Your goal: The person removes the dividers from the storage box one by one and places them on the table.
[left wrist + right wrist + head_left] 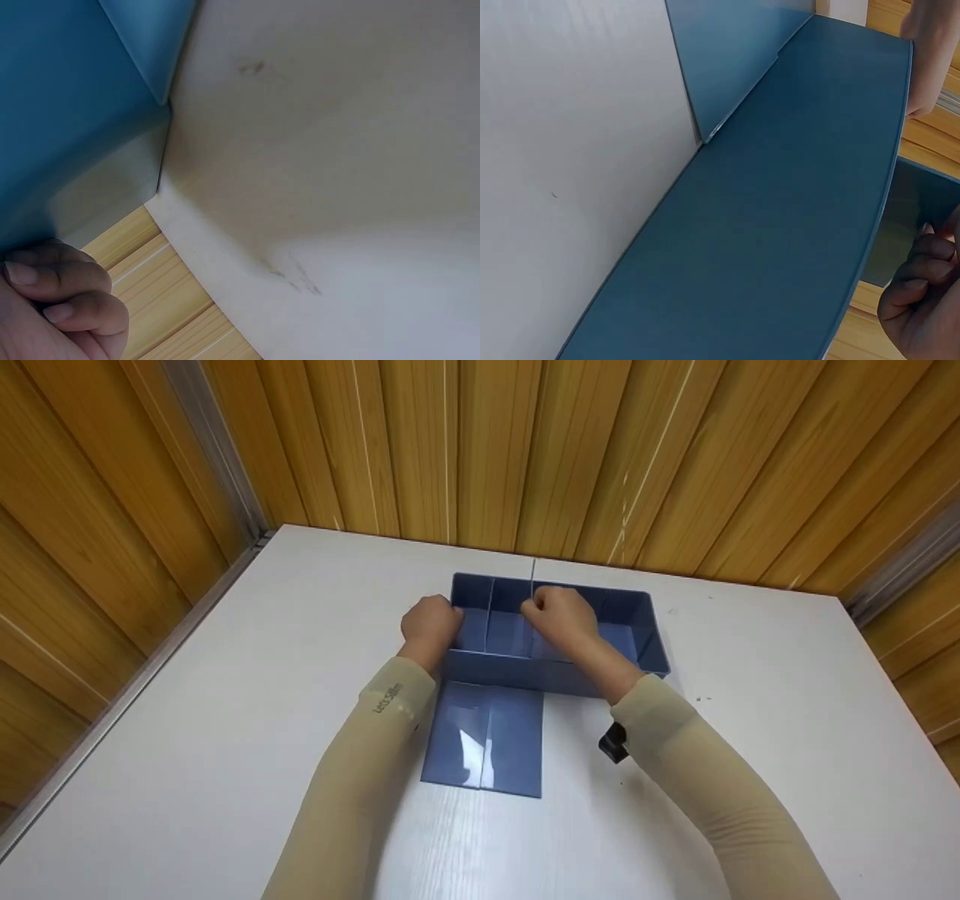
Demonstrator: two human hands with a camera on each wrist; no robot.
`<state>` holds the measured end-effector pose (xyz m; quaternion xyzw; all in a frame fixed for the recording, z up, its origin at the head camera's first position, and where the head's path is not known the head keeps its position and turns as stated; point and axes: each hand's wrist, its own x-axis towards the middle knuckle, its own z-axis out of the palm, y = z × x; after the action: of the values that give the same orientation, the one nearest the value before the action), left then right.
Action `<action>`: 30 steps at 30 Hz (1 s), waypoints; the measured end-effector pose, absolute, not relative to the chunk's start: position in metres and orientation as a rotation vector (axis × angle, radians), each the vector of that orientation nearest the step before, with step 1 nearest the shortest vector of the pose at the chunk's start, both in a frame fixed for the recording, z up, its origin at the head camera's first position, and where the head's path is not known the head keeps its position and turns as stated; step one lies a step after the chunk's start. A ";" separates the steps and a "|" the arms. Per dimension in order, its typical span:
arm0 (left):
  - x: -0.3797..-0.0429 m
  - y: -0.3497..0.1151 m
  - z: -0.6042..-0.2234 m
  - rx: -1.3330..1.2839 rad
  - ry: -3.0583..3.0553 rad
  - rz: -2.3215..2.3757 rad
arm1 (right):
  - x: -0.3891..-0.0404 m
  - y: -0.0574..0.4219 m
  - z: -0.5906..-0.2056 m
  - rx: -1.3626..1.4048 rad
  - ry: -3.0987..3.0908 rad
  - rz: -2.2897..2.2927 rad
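A long blue open box (495,667) stands on the table. At its left end, my left hand (431,622) grips the end wall with curled fingers; in the left wrist view those fingers (82,281) lie against the box's side. Over the middle of the box, my right hand (561,619) pinches a thin blue divider panel (915,199). That panel stands upright across the box, its top edge rising above the rim. Left of it, another divider (490,615) sits lower inside the box. The right hand and forearm hide part of the box's right half.
Two flat blue panels (514,742) lie side by side on the white table (225,720), just in front of the box. Wood-patterned walls (487,450) rise behind and at the sides. A small black object (613,742) sits at the right wrist.
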<state>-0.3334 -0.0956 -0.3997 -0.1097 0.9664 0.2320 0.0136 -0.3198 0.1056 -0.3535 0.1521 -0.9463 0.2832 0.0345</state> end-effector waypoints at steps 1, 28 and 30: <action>-0.334 -0.095 -0.400 -0.342 3.009 0.724 | -0.319 0.105 -0.352 0.461 -2.901 0.881; -0.338 -0.094 -0.401 -0.347 3.003 0.713 | -0.315 0.110 -0.334 0.468 -2.756 0.831; -0.338 -0.094 -0.401 -0.350 3.003 0.716 | -0.314 0.110 -0.332 0.455 -2.743 0.853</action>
<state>-0.3384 -0.0939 -0.4014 -0.1126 0.9664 0.2305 0.0172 -0.3141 0.1101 -0.3320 0.1555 -0.9367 0.2913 0.1165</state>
